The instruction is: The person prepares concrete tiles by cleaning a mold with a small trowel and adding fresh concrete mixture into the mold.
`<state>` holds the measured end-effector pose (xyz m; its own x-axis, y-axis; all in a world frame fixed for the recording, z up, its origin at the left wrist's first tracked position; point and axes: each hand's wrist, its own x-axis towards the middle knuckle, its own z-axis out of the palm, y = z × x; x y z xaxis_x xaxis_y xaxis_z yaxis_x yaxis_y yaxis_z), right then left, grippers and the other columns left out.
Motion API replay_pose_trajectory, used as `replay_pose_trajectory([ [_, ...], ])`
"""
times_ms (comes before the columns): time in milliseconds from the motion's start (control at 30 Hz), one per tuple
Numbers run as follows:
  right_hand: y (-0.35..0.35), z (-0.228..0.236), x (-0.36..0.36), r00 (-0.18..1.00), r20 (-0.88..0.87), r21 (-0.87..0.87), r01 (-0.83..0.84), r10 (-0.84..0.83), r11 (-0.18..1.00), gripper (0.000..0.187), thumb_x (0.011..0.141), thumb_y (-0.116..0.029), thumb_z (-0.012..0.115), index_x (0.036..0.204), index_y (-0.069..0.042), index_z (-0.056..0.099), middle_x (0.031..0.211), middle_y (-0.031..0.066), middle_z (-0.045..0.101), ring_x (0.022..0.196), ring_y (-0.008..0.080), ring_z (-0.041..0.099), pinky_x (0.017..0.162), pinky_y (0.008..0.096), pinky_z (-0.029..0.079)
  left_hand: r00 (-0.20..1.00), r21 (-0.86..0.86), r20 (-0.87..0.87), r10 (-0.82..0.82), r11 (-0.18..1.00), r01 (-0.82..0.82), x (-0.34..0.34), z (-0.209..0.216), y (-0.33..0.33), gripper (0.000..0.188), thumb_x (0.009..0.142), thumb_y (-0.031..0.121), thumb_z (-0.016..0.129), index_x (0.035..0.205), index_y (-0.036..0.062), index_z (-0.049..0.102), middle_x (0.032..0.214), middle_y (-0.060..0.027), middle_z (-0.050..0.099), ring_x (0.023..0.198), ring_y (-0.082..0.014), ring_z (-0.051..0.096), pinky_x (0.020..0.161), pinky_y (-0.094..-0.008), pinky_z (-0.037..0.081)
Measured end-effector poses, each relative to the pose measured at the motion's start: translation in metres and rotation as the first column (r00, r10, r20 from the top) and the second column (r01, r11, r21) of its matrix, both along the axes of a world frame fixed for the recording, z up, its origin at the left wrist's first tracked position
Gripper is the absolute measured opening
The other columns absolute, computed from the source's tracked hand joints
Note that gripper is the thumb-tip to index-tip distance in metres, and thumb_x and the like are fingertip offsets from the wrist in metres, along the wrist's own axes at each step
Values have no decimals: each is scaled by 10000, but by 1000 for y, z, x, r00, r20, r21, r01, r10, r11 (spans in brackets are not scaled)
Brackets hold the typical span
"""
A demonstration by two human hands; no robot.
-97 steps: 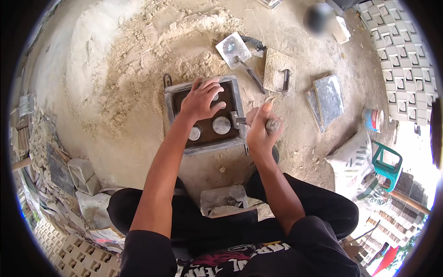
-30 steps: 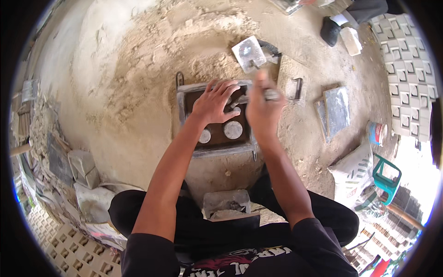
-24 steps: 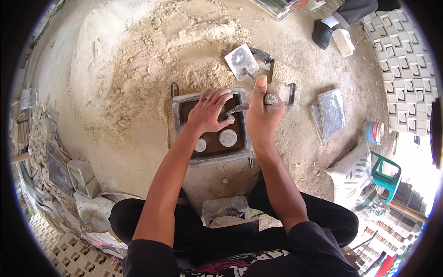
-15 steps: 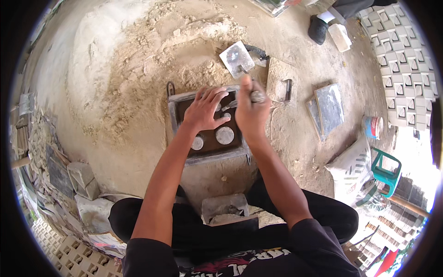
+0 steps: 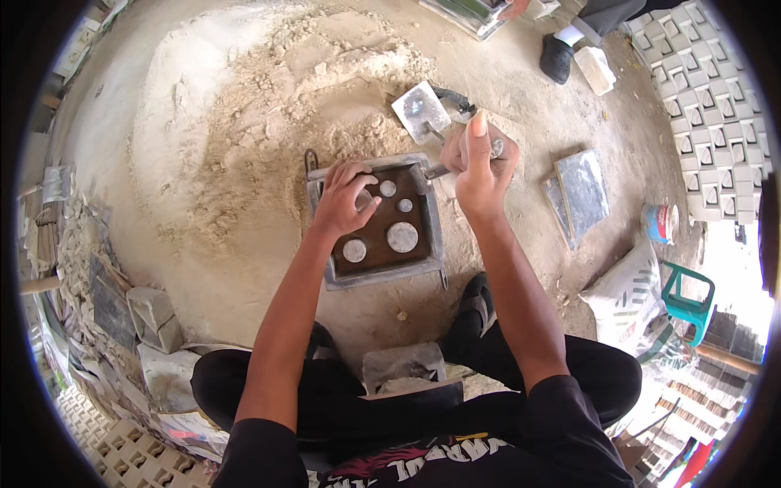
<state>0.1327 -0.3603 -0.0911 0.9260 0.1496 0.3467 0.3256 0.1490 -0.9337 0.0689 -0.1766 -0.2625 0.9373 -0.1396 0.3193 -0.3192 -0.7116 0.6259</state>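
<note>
A grey rectangular mould frame [image 5: 440, 236] lies on the ground before me, filled with dark brown material and several pale round discs. The largest disc [image 5: 402, 237] is at its near right. My left hand [image 5: 343, 198] is over the mould's left side, thumb and bent fingers curved around another pale disc [image 5: 363, 199], partly hidden by the hand. Just right of the frame, my right hand [image 5: 486, 167] is closed, thumb up, around a slim metal tool [image 5: 439, 172] whose tip points at the frame's far right corner. A square-bladed trowel [image 5: 416, 108] lies beyond the frame.
Loose sandy material [image 5: 277, 122] is heaped beyond the mould. Flat grey plates [image 5: 582, 191] lie to the right, near a bucket [image 5: 659, 224], a sack [image 5: 622, 301] and a green stool [image 5: 688, 301]. A person's shoe [image 5: 556, 58] shows at the far right. Pale blocks [image 5: 720, 114] are stacked there.
My left hand has shifted left across the discs, uncovering those in the middle. My right hand has moved right with the tool, away from the mould's inside.
</note>
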Motion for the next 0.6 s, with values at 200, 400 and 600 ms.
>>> replay_pose_trajectory([
  [200,4,-22,9,994,-26,-60,-109,108,992,495,1004,-269,466,561,-58,396,513,-20,367,461,64,316,427,252,225,990,59,58,128,990,-131,0,-9,-10,332,785,379,705,1027,155,668,1157,-63,540,1173,-272,476,1098,-485,264],
  [400,11,-32,11,992,14,-80,-122,123,989,510,1012,-270,443,552,-65,364,508,-3,352,447,76,292,415,259,211,991,104,46,129,986,-133,0,-7,-11,297,802,361,697,1051,198,679,1165,-63,531,1167,-279,476,1084,-484,279],
  [600,14,-52,4,981,-128,57,-139,145,989,454,971,-212,561,562,-27,493,528,-28,457,499,36,360,441,238,254,989,127,52,140,981,-146,-1,-9,-11,276,807,362,688,1037,210,694,1194,-64,514,1186,-272,462,1102,-485,258],
])
